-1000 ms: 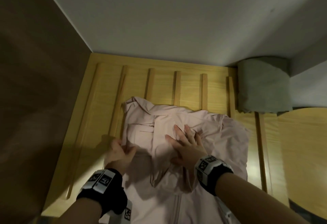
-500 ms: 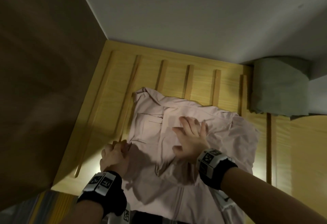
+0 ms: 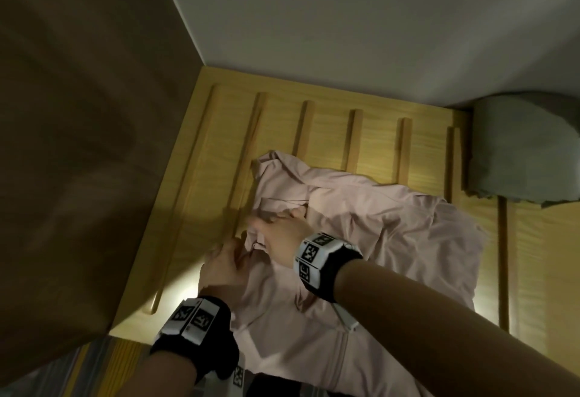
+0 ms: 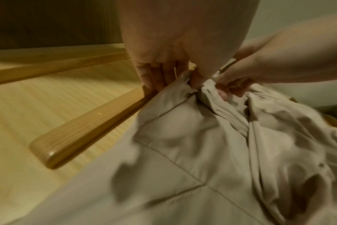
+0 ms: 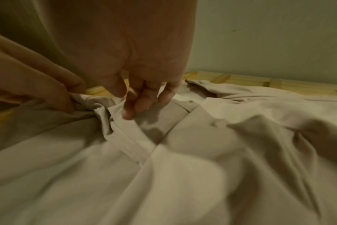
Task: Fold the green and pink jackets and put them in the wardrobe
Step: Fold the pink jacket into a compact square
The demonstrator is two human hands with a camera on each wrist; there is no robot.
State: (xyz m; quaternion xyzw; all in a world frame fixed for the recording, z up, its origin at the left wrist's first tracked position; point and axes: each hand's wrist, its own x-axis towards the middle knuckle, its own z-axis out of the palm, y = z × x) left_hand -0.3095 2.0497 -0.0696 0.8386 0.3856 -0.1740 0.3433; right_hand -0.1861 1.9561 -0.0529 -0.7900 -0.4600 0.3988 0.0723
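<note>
The pink jacket (image 3: 392,227) lies spread and rumpled on the wooden slatted surface (image 3: 276,133). My left hand (image 3: 226,261) pinches a bunched fold at the jacket's left edge (image 4: 185,85). Just right of it, my right hand (image 3: 279,227) pinches a strip of the same pink fabric (image 5: 125,126) between thumb and fingertips (image 5: 138,105). The two hands almost touch. A folded green garment (image 3: 527,151) sits at the far right against the wall.
A brown panel (image 3: 78,145) rises along the left side and a white wall (image 3: 361,20) stands behind. Raised wooden slats (image 4: 83,129) run beside the jacket's left edge. Striped floor (image 3: 78,371) shows below the surface's front edge.
My right hand has left the jacket's middle, where it lay flat, and moved left to pinch fabric beside my left hand. The left-side fabric is now bunched.
</note>
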